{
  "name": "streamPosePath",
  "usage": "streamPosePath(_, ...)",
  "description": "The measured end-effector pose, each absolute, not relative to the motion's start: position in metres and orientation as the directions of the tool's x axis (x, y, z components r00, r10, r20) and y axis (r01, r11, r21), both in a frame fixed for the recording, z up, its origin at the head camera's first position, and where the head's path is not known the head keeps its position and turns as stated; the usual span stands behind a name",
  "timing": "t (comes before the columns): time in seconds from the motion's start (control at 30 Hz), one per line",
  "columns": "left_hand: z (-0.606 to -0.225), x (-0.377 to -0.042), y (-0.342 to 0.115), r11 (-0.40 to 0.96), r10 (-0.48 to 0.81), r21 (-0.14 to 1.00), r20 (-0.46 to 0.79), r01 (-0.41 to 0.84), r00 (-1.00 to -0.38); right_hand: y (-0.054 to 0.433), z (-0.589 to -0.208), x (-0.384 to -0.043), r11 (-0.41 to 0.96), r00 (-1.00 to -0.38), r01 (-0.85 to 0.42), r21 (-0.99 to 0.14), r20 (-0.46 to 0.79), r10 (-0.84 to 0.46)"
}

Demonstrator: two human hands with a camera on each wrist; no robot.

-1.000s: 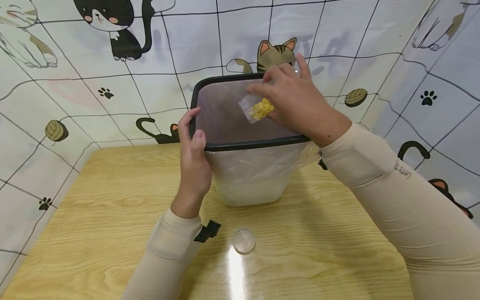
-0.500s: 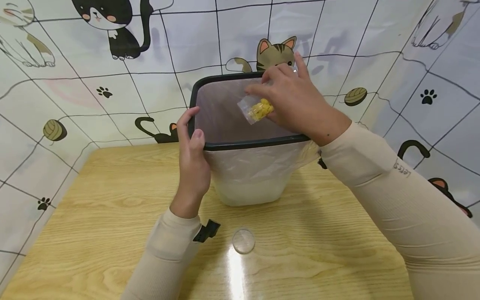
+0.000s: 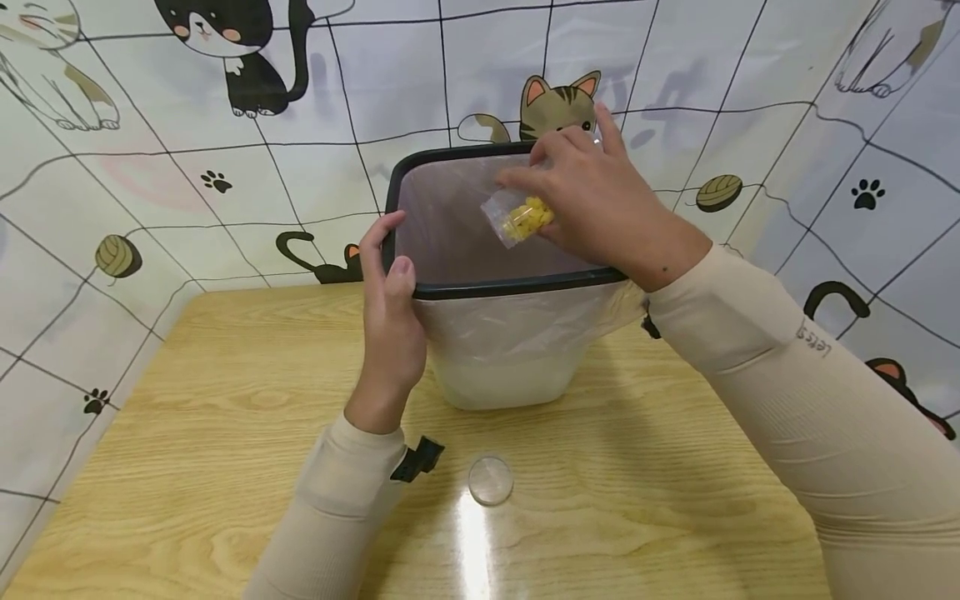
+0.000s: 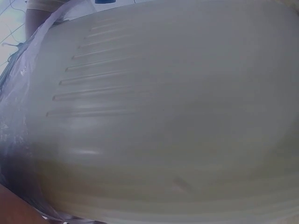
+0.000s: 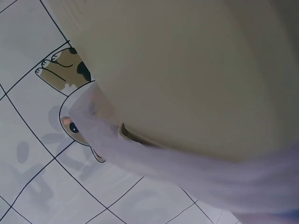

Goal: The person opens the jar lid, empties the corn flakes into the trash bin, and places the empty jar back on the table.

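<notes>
A pale waste bin (image 3: 510, 383) with a dark rim (image 3: 517, 288) and a thin plastic liner (image 3: 517, 321) stands on the table, its mouth toward me. On its left side, my left hand (image 3: 393, 317) grips the rim, thumb in front and fingers at the outer edge. My right hand (image 3: 592, 196) reaches over the right side and holds a small clear bag (image 3: 497, 218) with yellow pieces (image 3: 528, 218) at the mouth. Its grip on the bag is partly hidden behind the hand. The bin's ribbed outer wall (image 4: 163, 116) fills the left wrist view.
A clear round disc (image 3: 491, 481) lies on the wooden table (image 3: 225, 417) in front of the bin. Behind and beside the table hangs a white cloth (image 3: 405, 83) printed with cats and grid lines. The right wrist view shows a slot (image 5: 133, 135) in the bin wall.
Both hands, the bin and the small bag keep their places. The whole head view has shifted slightly.
</notes>
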State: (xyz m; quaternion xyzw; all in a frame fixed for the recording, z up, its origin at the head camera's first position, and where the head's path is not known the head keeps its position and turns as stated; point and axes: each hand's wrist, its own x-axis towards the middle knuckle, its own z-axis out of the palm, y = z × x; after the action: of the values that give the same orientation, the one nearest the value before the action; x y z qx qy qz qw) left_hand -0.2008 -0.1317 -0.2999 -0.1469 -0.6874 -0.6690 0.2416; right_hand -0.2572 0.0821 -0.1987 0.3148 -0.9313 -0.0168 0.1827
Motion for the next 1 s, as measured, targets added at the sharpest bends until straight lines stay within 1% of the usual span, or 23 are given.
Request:
streamPosePath(0.13,-0.3002,-0.2,-0.1314,0.085,-0.128,0.851,0.525,0.518,-0.841,0.0821,-0.199,-0.257,0.797,-0.733,-0.587,0.139,0.327,-0.597)
streamPosePath(0.53,-0.298,-0.2001,-0.13,0.094,-0.129,0.851,0.526,0.517,-0.841,0.0834,-0.197,-0.2576,0.801,-0.744,-0.581,0.143,0.303,-0.595)
streamPosePath(1.0,-0.2997,-0.2008,-0.1308,0.074,-0.125,0.855,0.519,0.513,-0.846,0.083,-0.1978,-0.2569,0.797,-0.749,-0.583,0.158,0.274,-0.603)
